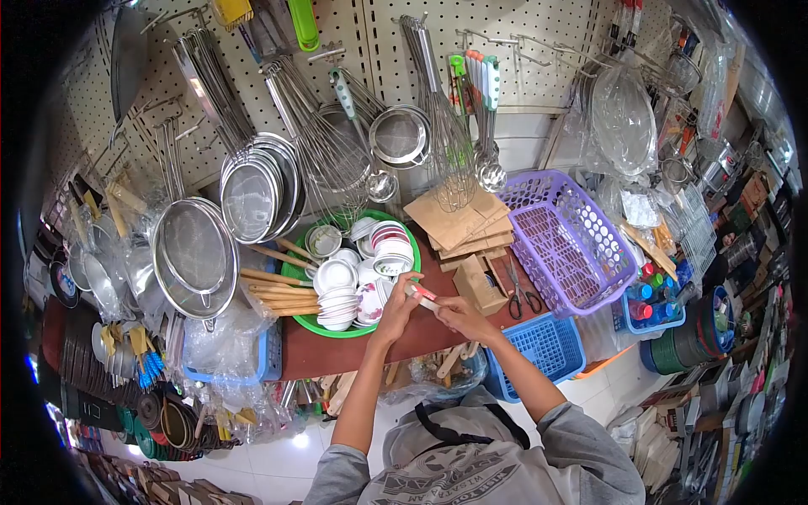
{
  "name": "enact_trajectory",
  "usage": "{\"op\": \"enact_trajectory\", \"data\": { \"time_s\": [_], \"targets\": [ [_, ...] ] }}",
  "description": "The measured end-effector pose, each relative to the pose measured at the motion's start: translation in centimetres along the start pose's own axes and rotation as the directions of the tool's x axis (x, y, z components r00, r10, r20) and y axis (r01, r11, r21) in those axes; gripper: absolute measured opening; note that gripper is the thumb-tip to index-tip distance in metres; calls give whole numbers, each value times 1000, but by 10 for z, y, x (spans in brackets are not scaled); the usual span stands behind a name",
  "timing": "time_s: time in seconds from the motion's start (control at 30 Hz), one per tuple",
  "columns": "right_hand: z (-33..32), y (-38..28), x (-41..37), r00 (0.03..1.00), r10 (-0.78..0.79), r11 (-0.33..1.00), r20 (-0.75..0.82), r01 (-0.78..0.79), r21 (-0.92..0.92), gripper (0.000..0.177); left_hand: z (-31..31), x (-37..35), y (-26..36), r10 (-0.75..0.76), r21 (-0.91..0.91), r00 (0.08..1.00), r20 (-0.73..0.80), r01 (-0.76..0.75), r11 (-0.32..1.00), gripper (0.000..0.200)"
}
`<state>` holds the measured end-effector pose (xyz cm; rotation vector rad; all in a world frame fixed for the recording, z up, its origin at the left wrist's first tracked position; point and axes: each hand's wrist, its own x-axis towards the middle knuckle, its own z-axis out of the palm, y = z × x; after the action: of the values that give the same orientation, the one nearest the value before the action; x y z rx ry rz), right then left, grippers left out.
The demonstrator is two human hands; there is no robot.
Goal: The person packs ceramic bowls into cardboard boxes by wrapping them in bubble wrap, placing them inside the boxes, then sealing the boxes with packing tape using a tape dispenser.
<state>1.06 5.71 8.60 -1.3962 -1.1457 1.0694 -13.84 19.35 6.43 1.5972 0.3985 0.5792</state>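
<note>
Both hands meet above the brown table (337,360), around a small white and red object (422,293). My left hand (399,310) has its fingers closed on one end of it, and my right hand (461,318) grips the other end. What the object is, I cannot make out. Just left of my left hand, a green basin (347,332) holds stacked white bowls (338,305) and small dishes, some with floral patterns. An open cardboard box (480,286) stands just beyond my right hand, with black-handled scissors (515,296) beside it.
Flat cardboard pieces (461,220) lie behind the box. A purple basket (572,244) is at the right, with a blue basket (543,349) nearer me. Strainers (251,202) and whisks (320,151) hang low over the table's back. Wooden handles (282,296) stick out left of the basin.
</note>
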Motion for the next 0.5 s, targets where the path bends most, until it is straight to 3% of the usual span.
{"op": "enact_trajectory", "data": {
  "time_s": [0.13,0.23,0.27,0.37,0.5],
  "targets": [
    [2,9,6,995,-53,991,-84,42,-128,37,3,-2,2,76,123,997,-24,-72,990,43],
    [2,15,8,996,10,987,-90,-25,-162,38,5,-3,8,118,214,993,-28,-109,971,43],
    [1,17,7,997,37,994,-62,-43,-99,33,6,-3,9,130,246,991,-30,-119,962,42],
    [0,8,0,998,60,997,21,-60,44,25,2,-3,3,15,100,1000,-19,-13,995,43],
    [-1,-9,-5,997,-3,997,82,-4,82,24,0,-1,-4,2,-36,1000,-3,-2,999,46]
  ]
}}
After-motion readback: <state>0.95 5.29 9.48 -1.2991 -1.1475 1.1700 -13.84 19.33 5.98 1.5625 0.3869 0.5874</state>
